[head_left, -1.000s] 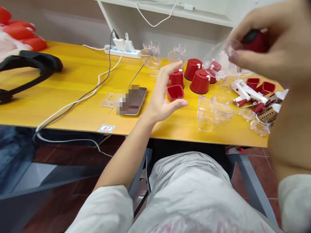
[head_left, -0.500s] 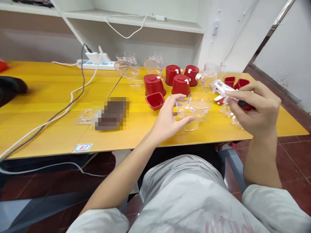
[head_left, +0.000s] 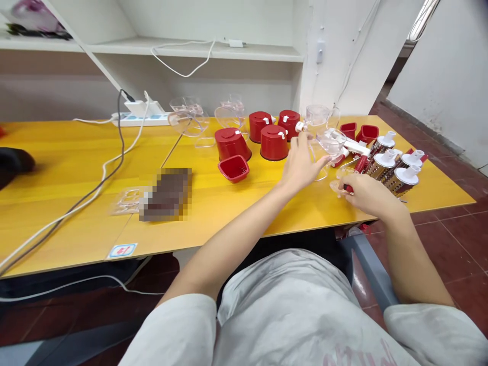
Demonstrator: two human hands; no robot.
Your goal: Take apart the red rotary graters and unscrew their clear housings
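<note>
My left hand (head_left: 302, 166) reaches across the yellow table (head_left: 76, 168) and its fingers curl round a clear plastic housing (head_left: 331, 143). My right hand (head_left: 364, 194) rests on the table edge with fingers closed on a small red-and-black piece (head_left: 347, 188) next to a clear ring (head_left: 339, 181). Three red tubs (head_left: 273, 142) stand upside down behind my left hand, and a red square cup (head_left: 234, 168) lies in front of them. Three metal grater drums (head_left: 394, 168) with white caps lie to the right.
More clear housings (head_left: 190, 118) stand at the back by a white power strip (head_left: 139, 116) with cables trailing left. A pixelated phone (head_left: 165, 194) and a clear flat part (head_left: 125, 201) lie mid-table. Two red cups (head_left: 360, 131) sit far right. A shelf runs behind.
The view swung right. My left hand moved right onto the clear housing. My right hand came down from in front of the camera to the table with the red piece.
</note>
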